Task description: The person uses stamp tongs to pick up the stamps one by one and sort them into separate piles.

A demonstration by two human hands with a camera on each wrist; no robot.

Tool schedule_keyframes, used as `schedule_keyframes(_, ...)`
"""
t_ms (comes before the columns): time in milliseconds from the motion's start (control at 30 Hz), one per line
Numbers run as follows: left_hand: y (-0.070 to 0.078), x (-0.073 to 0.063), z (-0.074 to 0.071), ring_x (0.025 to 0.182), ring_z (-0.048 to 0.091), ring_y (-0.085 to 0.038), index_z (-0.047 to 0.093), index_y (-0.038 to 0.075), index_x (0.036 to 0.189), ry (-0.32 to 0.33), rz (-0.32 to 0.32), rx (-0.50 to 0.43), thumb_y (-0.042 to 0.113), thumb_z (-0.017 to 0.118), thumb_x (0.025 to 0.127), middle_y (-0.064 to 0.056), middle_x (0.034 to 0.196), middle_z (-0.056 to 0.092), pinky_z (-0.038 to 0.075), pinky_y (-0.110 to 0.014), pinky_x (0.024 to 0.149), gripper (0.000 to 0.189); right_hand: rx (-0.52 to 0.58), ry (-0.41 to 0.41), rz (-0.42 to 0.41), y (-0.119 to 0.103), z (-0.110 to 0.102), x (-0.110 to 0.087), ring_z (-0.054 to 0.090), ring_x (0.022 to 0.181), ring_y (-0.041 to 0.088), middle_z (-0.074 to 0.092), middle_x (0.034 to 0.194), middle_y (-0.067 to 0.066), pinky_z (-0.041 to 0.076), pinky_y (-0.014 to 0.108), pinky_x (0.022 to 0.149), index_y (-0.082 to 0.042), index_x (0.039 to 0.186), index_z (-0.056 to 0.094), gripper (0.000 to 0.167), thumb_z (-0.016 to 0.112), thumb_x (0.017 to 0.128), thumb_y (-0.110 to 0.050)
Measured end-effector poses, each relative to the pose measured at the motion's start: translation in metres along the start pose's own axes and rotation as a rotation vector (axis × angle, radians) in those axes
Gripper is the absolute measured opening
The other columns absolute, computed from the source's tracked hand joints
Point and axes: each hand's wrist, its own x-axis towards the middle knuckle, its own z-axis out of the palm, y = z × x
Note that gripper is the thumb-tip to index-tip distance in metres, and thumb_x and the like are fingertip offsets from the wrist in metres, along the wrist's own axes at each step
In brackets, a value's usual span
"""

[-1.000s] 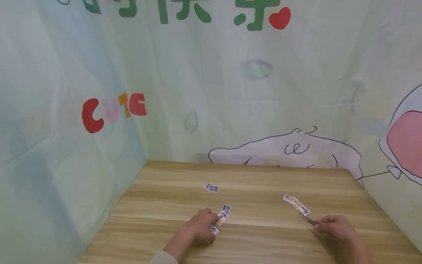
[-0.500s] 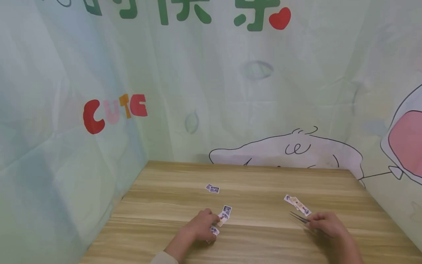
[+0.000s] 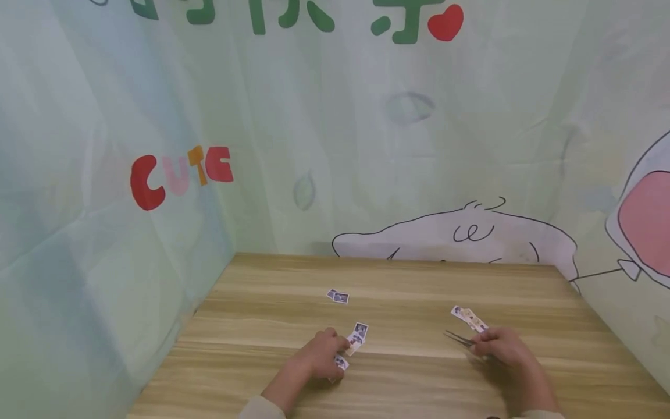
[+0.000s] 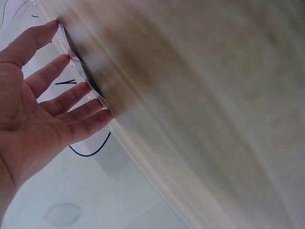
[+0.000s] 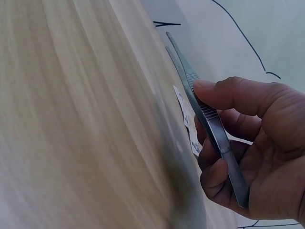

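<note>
With fingers extended, my left hand [image 3: 320, 356] touches a strip of small white-bordered paper pictures [image 3: 357, 337] with its fingertips. One dark picture and one cream picture show past the index finger, and another picture [image 3: 341, 362] shows partly under the hand. In the left wrist view the fingers [image 4: 66, 102] line up along the strip's edge. My right hand [image 3: 499, 346] pinches metal tweezers [image 5: 214, 129] between thumb and fingers. The tweezers' tips are slightly apart with nothing between them, pointing left above the table. Behind the right hand lies a second picture strip [image 3: 469, 318], its near end hidden.
Two overlapping dark pictures [image 3: 338, 297] lie farther back on the wood-grain table [image 3: 398, 396]. A printed fabric backdrop [image 3: 345, 145] stands along the table's back and both sides.
My right hand has moved left with the tweezers and now covers the near end of the right-hand strip. The left hand and its pictures stay in place.
</note>
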Motion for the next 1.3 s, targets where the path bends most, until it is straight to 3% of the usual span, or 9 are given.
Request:
schedule_keyframes(267, 0.000, 0.000, -0.002, 0.081, 0.044, -0.015, 0.065, 0.007, 0.111, -0.003, 0.020, 0.011, 0.017, 0.078, 0.060, -0.002, 0.095, 0.049, 0.042, -0.024, 0.067, 0.054, -0.016, -0.027, -0.019, -0.007, 0.010, 0.010, 0.051, 0.073, 0.018, 0.062, 0.076, 0.006, 0.040, 0.032, 0.067, 0.007, 0.088, 0.064, 0.021, 0.070, 0.072, -0.004)
schedule_keyframes(500, 0.001, -0.001, -0.002, 0.080, 0.043, -0.015, 0.065, 0.006, 0.111, -0.003, 0.014, 0.006, 0.016, 0.078, 0.059, -0.002, 0.094, 0.049, 0.042, -0.024, 0.065, 0.054, 0.063, -0.086, -0.071, -0.015, 0.018, 0.014, 0.052, 0.064, 0.015, 0.061, 0.071, 0.003, 0.042, 0.027, 0.056, 0.013, 0.087, 0.061, 0.021, 0.069, 0.072, 0.000)
schedule_keyframes(833, 0.001, 0.000, -0.002, 0.081, 0.043, -0.015, 0.065, 0.006, 0.110, 0.006, 0.021, 0.019, 0.016, 0.078, 0.059, -0.002, 0.095, 0.049, 0.042, -0.024, 0.066, 0.053, 0.009, -0.095, -0.072, -0.022, 0.027, 0.020, 0.042, 0.051, 0.010, 0.061, 0.069, 0.001, 0.033, 0.022, 0.043, 0.007, 0.088, 0.065, 0.022, 0.071, 0.072, -0.007)
schedule_keyframes(1067, 0.001, -0.001, -0.002, 0.081, 0.044, -0.015, 0.065, 0.006, 0.110, 0.010, 0.018, 0.013, 0.016, 0.078, 0.059, -0.002, 0.095, 0.048, 0.042, -0.025, 0.066, 0.053, -0.010, -0.096, -0.100, -0.029, 0.034, 0.022, 0.051, 0.067, 0.017, 0.063, 0.073, 0.004, 0.041, 0.030, 0.058, 0.006, 0.087, 0.066, 0.020, 0.071, 0.072, -0.006)
schedule_keyframes(1300, 0.001, -0.001, -0.001, 0.080, 0.044, -0.015, 0.065, 0.007, 0.110, 0.020, 0.015, 0.004, 0.015, 0.078, 0.058, -0.001, 0.094, 0.048, 0.042, -0.025, 0.065, 0.054, -0.021, -0.111, -0.086, -0.035, 0.043, 0.025, 0.051, 0.068, 0.018, 0.062, 0.074, 0.003, 0.041, 0.032, 0.060, 0.003, 0.088, 0.066, 0.020, 0.071, 0.073, -0.008)
